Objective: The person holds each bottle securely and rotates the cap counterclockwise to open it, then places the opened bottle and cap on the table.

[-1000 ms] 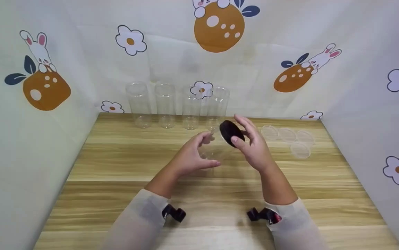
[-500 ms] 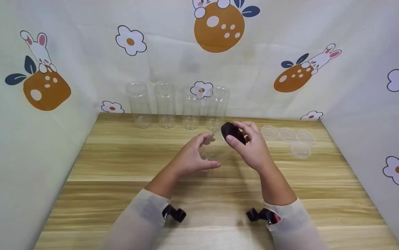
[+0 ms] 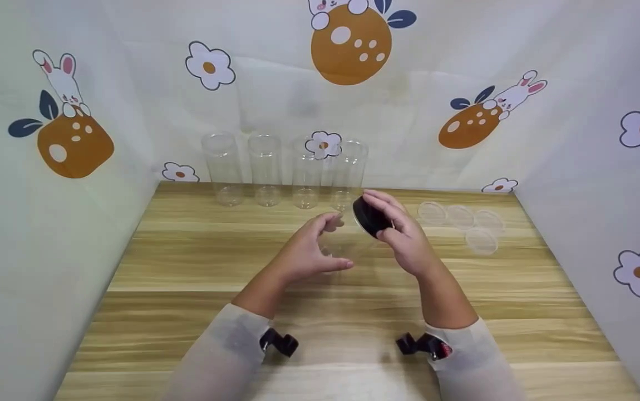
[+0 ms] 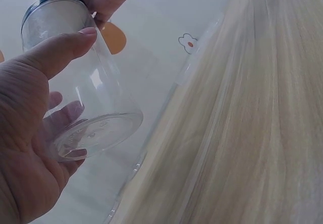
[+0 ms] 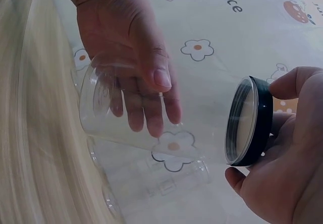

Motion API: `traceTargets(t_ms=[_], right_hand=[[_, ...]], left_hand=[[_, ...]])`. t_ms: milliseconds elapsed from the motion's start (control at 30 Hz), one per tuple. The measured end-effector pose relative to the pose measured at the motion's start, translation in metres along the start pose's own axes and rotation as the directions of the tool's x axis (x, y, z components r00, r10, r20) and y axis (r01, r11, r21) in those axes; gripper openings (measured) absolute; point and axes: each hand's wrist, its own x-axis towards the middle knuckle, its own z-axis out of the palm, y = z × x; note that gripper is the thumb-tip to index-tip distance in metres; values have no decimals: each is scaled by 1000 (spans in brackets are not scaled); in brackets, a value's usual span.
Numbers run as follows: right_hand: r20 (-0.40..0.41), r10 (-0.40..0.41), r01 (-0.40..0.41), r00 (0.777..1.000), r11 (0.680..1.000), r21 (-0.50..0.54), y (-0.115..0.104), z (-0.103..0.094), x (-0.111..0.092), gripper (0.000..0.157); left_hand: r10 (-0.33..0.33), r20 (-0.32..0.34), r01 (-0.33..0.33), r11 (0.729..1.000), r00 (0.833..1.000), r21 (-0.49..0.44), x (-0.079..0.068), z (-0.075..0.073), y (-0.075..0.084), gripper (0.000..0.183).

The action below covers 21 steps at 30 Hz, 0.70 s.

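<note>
A clear cylindrical jar (image 4: 108, 95) is tilted in the air above the table, its bottom toward the lower left in the head view. My left hand (image 3: 300, 253) holds it round the side, thumb on the near side and fingers behind, seen through the wall in the left wrist view. At the jar's mouth sits a black screw lid (image 3: 368, 217). My right hand (image 3: 409, 239) grips that lid, with the fingers along its upper edge and the thumb at its lower edge. The right wrist view shows the lid's ridged inner side through the clear plastic.
Several clear jars (image 3: 267, 167) without lids stand upright in a row at the table's back edge. Several clear round discs (image 3: 481, 240) lie at the back right of the wooden table (image 3: 186, 334). Printed cloth walls (image 3: 409, 100) enclose the back and sides.
My right fingers have come down onto the lid's rim, and the thumb has slid from its face to the lower edge. The left hand and jar have hardly moved.
</note>
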Motion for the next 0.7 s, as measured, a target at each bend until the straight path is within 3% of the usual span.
traceTargets(t_ms=[167,300,467,700], right_hand=[[-28,13,-13,1000,1000,-3,1,0,1,64],[-109,67,-82,992,987,-137,3,0,2,53],[-200,160,-213,967,937,-276,3,0,3,55],[-205,199,-256,958,918,-303,3,1,3,54]], left_hand=[[-3,-2,3,1000,1000,-2,1,0,0,110],[-7,-2,7,1000,1000,7,1,0,0,109],[-21,-1,21,1000,1000,10,0,0,2,110],[-34,7,34,999,999,-17,0,1,2,104]])
